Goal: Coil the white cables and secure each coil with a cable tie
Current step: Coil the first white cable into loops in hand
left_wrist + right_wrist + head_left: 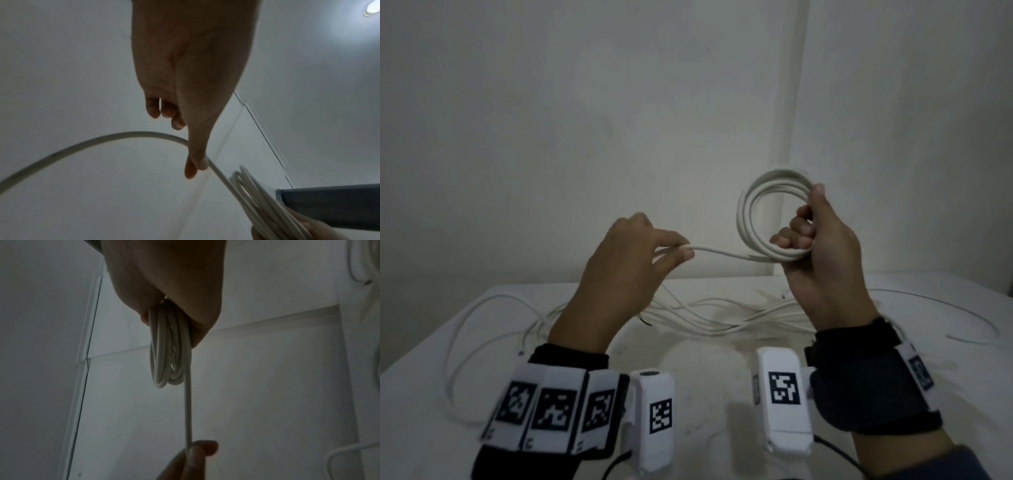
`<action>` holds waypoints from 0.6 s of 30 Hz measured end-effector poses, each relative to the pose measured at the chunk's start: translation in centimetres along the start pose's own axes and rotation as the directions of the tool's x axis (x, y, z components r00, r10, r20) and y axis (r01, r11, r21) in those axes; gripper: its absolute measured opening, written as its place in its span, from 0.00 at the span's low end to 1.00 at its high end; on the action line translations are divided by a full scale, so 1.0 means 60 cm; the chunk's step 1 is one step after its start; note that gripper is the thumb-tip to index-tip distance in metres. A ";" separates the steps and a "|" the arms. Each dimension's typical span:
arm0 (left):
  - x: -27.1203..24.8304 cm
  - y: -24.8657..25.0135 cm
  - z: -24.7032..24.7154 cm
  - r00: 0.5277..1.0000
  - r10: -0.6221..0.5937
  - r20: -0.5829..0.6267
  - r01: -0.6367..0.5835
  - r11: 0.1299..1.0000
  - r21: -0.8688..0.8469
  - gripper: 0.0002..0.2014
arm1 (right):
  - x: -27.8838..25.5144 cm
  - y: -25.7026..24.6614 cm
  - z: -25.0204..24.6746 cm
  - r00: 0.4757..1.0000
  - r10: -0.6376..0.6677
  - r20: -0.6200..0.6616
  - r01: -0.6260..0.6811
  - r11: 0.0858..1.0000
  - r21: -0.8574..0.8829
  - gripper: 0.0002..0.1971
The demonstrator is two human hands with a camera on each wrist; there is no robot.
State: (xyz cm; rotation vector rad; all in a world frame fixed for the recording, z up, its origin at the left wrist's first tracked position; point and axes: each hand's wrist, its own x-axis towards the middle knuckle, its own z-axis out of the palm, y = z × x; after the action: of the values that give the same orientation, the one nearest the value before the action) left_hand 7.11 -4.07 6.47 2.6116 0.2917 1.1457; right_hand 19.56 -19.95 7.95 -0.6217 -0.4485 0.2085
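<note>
A white cable coil [756, 212] of several loops is held up above the table in my right hand [815, 236], fingers curled round its lower right side. In the right wrist view the coil [168, 350] hangs edge-on from my right hand [180, 308]. A straight run of the same cable [722, 254] leads left to my left hand [674, 251], which pinches it between thumb and forefinger. In the left wrist view the cable [102, 138] arcs away from my left hand [195, 164] to the left. No cable tie is in view.
Several loose white cables [715, 318] lie tangled across the white table [705, 411] below my hands, with long loops [469, 329] spreading left and thin strands [945, 308] to the right. A pale wall stands close behind.
</note>
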 end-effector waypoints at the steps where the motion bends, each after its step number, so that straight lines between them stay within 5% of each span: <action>1: -0.001 0.000 -0.001 1.000 -0.024 -0.011 0.024 0.999 0.037 0.14 | -0.002 0.005 0.002 1.000 0.000 0.016 0.000 0.999 -0.037 0.15; 8: -0.001 -0.001 -0.007 0.966 -0.195 -0.171 0.097 0.885 -0.456 0.08 | -0.017 0.033 0.020 0.991 0.045 0.128 -0.021 0.982 -0.185 0.15; 12: 0.001 0.018 -0.006 0.924 -0.317 -0.214 0.038 0.633 -0.774 0.09 | -0.025 0.045 0.024 0.978 0.120 0.173 -0.070 0.961 -0.267 0.15; 18: 0.002 0.035 -0.002 0.952 -0.268 -0.148 0.020 0.537 -0.844 0.15 | -0.039 0.052 0.030 0.918 0.227 0.326 -0.084 0.913 -0.399 0.16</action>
State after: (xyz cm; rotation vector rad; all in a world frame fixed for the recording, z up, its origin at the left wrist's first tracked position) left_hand 7.26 -6.01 7.31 1.5445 -0.0175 1.1700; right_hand 16.52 -17.29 6.59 -1.0090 -0.8136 0.4038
